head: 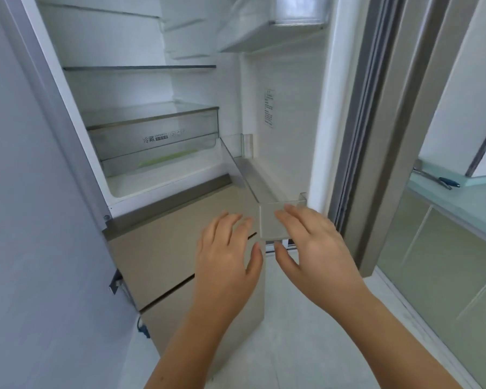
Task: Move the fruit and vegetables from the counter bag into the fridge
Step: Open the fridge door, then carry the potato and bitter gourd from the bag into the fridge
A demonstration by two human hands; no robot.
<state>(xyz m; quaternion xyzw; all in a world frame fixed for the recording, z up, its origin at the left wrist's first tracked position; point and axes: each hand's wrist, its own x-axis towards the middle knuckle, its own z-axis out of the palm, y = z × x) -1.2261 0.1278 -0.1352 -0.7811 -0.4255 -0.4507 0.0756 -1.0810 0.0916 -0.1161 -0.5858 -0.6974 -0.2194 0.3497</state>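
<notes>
Fridge interior (197,88) white thru-out; glass shelves (141,68) clear w/ grey front trim. Crisper drawer (152,136) see-thru, grey-tinted, w/ grey & dark printed label, pale green streak inside. Lower drawer fronts (163,248) plain matte beige-champagne. Door bin (270,226) clear. Wall (26,220) flat blue-grey. Floor (306,332) pale grey-white. Countertop (466,197) pale aqua; pen (446,181) blue; cabinet doors (432,262) frosted green

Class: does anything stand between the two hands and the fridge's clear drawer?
Nothing visible does. The door stands open; the left hand and right hand hover empty below the clear drawer, whose front is closed.
</notes>
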